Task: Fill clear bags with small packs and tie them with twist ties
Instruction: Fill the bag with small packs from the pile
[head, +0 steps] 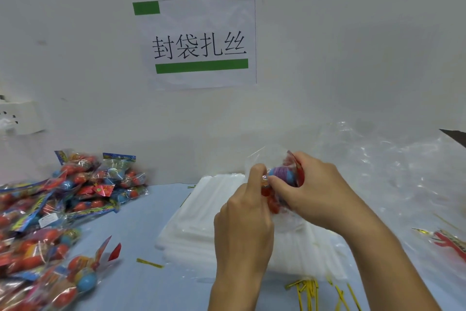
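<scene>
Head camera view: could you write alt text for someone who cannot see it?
Two hands, left hand and right hand, hold a clear bag with a small colourful pack in it above a stack of clear bags on a blue table. A pile of small packs lies left, yellow twist ties lie near, and a paper sign hangs on the wall.

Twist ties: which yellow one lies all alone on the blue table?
The single twist tie lying left of the white bag stack; the others cluster at the bottom edge.
</scene>
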Action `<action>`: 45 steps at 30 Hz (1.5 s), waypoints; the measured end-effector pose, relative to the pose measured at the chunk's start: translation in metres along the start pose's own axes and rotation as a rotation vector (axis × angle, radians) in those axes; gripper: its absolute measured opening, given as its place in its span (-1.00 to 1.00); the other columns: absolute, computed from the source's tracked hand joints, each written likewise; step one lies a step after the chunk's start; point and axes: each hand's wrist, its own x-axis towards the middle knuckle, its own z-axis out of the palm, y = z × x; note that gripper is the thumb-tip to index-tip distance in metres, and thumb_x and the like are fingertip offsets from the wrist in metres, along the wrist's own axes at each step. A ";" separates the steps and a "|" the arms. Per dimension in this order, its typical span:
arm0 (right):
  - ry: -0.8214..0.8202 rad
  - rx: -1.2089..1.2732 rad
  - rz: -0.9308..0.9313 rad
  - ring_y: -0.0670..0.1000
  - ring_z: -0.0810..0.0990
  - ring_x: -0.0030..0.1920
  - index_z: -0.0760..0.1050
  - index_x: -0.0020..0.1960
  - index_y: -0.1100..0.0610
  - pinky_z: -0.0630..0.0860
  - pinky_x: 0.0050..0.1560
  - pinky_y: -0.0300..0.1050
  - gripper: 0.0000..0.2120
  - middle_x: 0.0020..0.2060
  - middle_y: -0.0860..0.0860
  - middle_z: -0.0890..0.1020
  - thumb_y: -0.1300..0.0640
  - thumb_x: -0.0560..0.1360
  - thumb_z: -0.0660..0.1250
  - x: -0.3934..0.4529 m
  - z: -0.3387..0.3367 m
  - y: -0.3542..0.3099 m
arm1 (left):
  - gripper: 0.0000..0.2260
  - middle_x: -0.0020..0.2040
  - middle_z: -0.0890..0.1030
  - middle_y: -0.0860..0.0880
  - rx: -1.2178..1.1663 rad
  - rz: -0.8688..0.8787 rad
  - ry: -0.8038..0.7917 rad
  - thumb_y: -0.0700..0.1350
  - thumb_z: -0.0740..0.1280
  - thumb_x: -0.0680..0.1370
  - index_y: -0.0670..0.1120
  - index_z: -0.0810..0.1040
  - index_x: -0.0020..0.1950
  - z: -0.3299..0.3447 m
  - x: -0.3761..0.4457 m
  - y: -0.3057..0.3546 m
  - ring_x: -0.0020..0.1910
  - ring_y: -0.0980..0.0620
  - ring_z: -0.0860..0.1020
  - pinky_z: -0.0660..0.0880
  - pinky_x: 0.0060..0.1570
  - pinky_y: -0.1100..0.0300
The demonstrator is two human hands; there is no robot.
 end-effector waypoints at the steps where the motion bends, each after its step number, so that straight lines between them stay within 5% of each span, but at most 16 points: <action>1: 0.039 -0.047 0.010 -0.11 0.55 -0.23 0.43 -0.03 -0.05 0.41 -0.33 -0.26 -0.73 -0.14 -0.07 0.58 -0.19 0.47 0.41 -0.001 0.000 0.000 | -0.71 -0.17 0.56 0.12 0.003 0.007 0.007 -0.13 0.05 0.57 0.22 0.20 0.20 -0.001 0.000 0.002 -0.33 0.01 0.44 0.26 -0.46 0.18; 6: 0.284 -0.163 0.056 0.08 0.52 -0.19 0.42 0.00 0.01 0.39 -0.26 -0.08 -0.73 -0.14 0.01 0.58 -0.17 0.52 0.35 -0.002 0.003 -0.004 | -0.72 -0.02 0.56 0.11 -0.074 0.011 -0.021 -0.10 0.02 0.51 0.19 0.34 0.13 0.000 -0.001 0.005 -0.07 0.06 0.50 0.51 -0.20 0.06; 10: 0.175 -0.054 0.020 -0.03 0.56 -0.16 0.45 0.01 -0.05 0.44 -0.28 -0.19 -0.72 -0.14 -0.08 0.59 -0.17 0.45 0.43 -0.001 -0.005 -0.004 | -0.84 0.13 0.40 0.15 -0.072 -0.160 -0.051 -0.08 0.18 0.57 0.04 0.53 0.06 0.006 0.002 -0.005 -0.04 0.11 0.49 0.43 -0.15 0.25; 14: 0.048 -0.226 0.016 0.10 0.57 -0.08 0.45 0.05 -0.04 0.56 -0.08 -0.01 -0.69 -0.07 -0.04 0.59 -0.21 0.45 0.40 -0.004 -0.009 -0.001 | -0.76 0.17 0.53 0.07 -0.115 -0.302 0.023 -0.04 0.28 0.60 -0.05 0.55 0.24 0.005 0.005 -0.013 0.06 0.05 0.56 0.44 0.07 0.21; 18: 0.089 -0.366 -0.010 0.12 0.51 -0.14 0.42 0.00 -0.05 0.44 -0.19 -0.06 -0.72 -0.10 -0.03 0.57 -0.21 0.48 0.36 -0.007 -0.003 -0.003 | -0.66 0.15 0.50 0.04 -0.169 -0.192 0.035 -0.29 0.23 0.58 -0.08 0.51 0.33 0.007 0.005 -0.011 0.07 0.08 0.52 0.40 0.04 0.33; 24: -0.041 0.051 -0.095 -0.01 0.61 -0.19 0.49 -0.14 0.01 0.60 -0.15 -0.03 -0.73 -0.25 -0.08 0.64 -0.15 0.38 0.45 -0.004 0.002 -0.012 | -0.54 0.13 0.34 0.15 -0.211 -0.026 0.029 -0.35 0.17 0.56 0.00 0.42 0.41 0.004 0.005 -0.008 0.01 0.13 0.52 0.56 -0.03 0.10; 29: -0.073 -0.171 -0.068 0.04 0.58 -0.20 0.47 -0.15 -0.01 0.59 -0.16 -0.01 -0.84 -0.24 -0.05 0.59 -0.06 0.45 0.39 -0.004 0.018 0.000 | -0.47 0.19 0.43 0.12 -0.199 0.174 0.028 -0.32 0.11 0.49 0.02 0.45 0.42 0.002 0.005 0.000 0.15 0.05 0.49 0.56 -0.01 0.03; 33: 0.074 -0.145 -0.004 0.05 0.60 -0.18 0.43 -0.13 -0.09 0.52 -0.23 -0.10 -0.84 -0.22 -0.08 0.59 -0.12 0.47 0.37 -0.001 0.021 0.007 | -0.48 0.12 0.49 0.15 -0.415 0.282 0.036 -0.32 0.15 0.46 0.21 0.50 0.25 0.000 0.000 0.007 0.08 0.16 0.53 0.50 -0.04 0.29; 36: 0.133 0.022 0.106 -0.03 0.54 -0.29 0.46 -0.16 0.01 0.42 -0.35 -0.15 -0.82 -0.28 -0.06 0.59 -0.06 0.45 0.39 0.005 0.010 0.015 | -0.68 0.07 0.55 0.20 -0.603 0.120 0.239 -0.19 0.18 0.53 0.21 0.43 0.15 -0.003 0.002 0.003 0.10 0.12 0.57 0.45 -0.04 0.40; 39: 0.091 0.234 0.174 0.01 0.62 -0.28 0.55 -0.19 0.03 0.62 -0.26 -0.02 -0.83 -0.31 -0.04 0.65 -0.04 0.39 0.47 0.008 0.002 0.025 | -0.71 -0.01 0.59 0.19 -0.543 -0.193 0.379 -0.29 0.18 0.55 0.13 0.46 0.03 0.004 0.009 -0.015 0.03 0.18 0.57 0.44 -0.12 0.35; 42: 0.010 0.378 0.169 -0.12 0.67 -0.33 0.63 -0.12 -0.02 0.54 -0.44 -0.21 -0.83 -0.33 -0.12 0.70 -0.10 0.41 0.51 0.009 -0.001 0.030 | -0.68 0.14 0.56 0.14 -0.559 -0.508 0.094 -0.29 0.18 0.61 0.10 0.48 0.18 0.016 0.009 -0.034 0.08 0.17 0.55 0.51 0.11 0.17; 45: -0.040 0.477 0.151 -0.20 0.67 -0.34 0.65 -0.08 -0.02 0.49 -0.46 -0.32 -0.85 -0.30 -0.14 0.72 -0.07 0.44 0.50 0.011 0.000 0.030 | -0.72 0.19 0.60 0.05 -0.691 -0.642 -0.180 -0.12 0.23 0.66 0.06 0.46 0.37 0.034 0.002 -0.039 0.13 0.08 0.60 0.55 0.21 0.02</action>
